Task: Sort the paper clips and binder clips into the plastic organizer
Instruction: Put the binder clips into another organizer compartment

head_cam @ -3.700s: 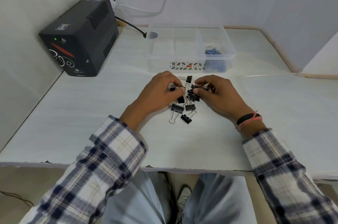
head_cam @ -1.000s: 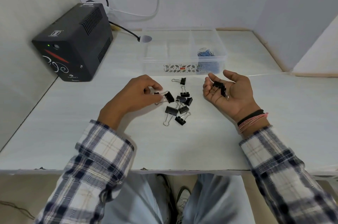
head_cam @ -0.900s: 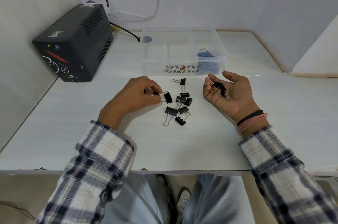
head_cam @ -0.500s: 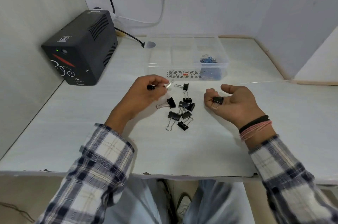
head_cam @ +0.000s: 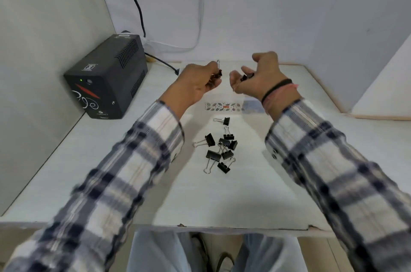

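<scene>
Both my hands are raised over the clear plastic organizer [head_cam: 222, 107], which they largely hide; only its front wall with a leaf-pattern label shows. My left hand [head_cam: 195, 85] pinches a black binder clip [head_cam: 219, 71], its wire handle sticking up. My right hand [head_cam: 260, 76] is cupped around a few black binder clips [head_cam: 245, 76]. Several more black binder clips [head_cam: 220, 149] lie in a loose pile on the white table, nearer me than the organizer. Blue paper clips show faintly through the organizer's right front wall [head_cam: 251, 106].
A black power unit [head_cam: 106, 76] stands at the back left against the wall, with a black cable [head_cam: 135, 2] and a white cable [head_cam: 201, 5] running up behind it. Walls close off the left, back and right. The table's front edge [head_cam: 200, 226] is near my lap.
Both hands have lifted off the table and moved forward over the organizer, each carrying binder clips. The camera has tilted, so the pile appears lower in view.
</scene>
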